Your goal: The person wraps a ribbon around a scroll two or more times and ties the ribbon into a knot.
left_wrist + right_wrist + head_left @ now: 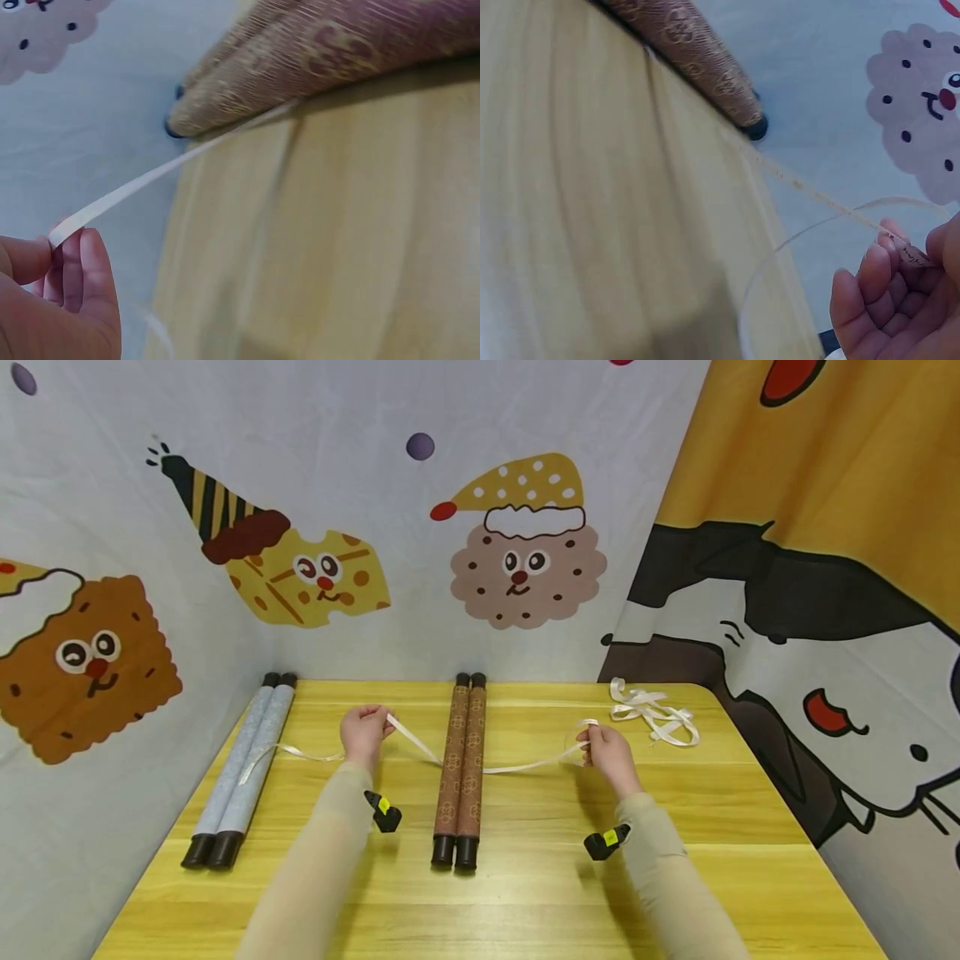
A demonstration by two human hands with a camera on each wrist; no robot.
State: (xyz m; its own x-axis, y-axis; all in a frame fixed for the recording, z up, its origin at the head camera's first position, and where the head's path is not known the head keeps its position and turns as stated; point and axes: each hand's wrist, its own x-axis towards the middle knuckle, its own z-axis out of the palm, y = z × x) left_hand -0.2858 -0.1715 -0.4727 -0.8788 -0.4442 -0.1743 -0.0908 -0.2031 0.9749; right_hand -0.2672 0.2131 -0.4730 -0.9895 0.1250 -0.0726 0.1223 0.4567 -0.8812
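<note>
A brown patterned scroll (472,760), rolled from both ends into two rods with black end caps, lies lengthwise mid-table. A thin white ribbon (525,768) passes beneath it and comes out on both sides. Left of the scroll, my left hand (363,733) pinches the ribbon between thumb and fingers; a loose tail trails leftward. My right hand (611,753) pinches the other side, where the ribbon loops near the fingers. In the left wrist view the ribbon (142,180) runs slack-free from fingertips to the scroll's underside. Small print shows on the ribbon (817,196) in the right wrist view.
A light blue scroll (243,768) with black caps lies at the table's left, a white ribbon piece (257,763) across it. Several loose white ribbons (654,714) lie in a heap at the back right. A printed cloth wall (420,643) stands behind the wooden table (540,893).
</note>
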